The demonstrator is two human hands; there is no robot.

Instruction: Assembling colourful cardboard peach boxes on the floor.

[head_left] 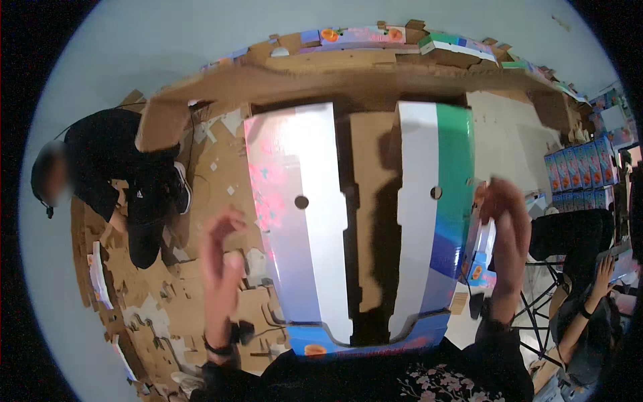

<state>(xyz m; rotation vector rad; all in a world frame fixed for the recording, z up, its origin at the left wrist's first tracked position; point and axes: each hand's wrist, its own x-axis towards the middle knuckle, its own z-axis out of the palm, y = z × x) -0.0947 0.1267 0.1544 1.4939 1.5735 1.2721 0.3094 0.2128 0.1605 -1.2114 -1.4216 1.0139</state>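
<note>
A printed cardboard carton [281, 161] stands in front of me, its near end close to my body. Two long top flaps, the left flap [324, 221] and the right flap [418, 167], each have a round hole and notched inner edges. Between them a gap shows the brown inside [368, 154], partly in shadow. To the left of the carton, my left hand [224, 261] is open, fingers curved and thumb apart, not touching it. My right hand [504, 218] is beside the right wall with bent, spread fingers; whether the fingertips touch the carton I cannot tell.
A brown cardboard strip [321, 79] spans the space beyond the carton. Printed boxes [362, 35] line the wall. At left a crouching person [107, 161] works among cardboard scraps [164, 288]. At right are stacked blue boxes [581, 167] and a seated person [576, 234] by a black-legged stool [536, 308].
</note>
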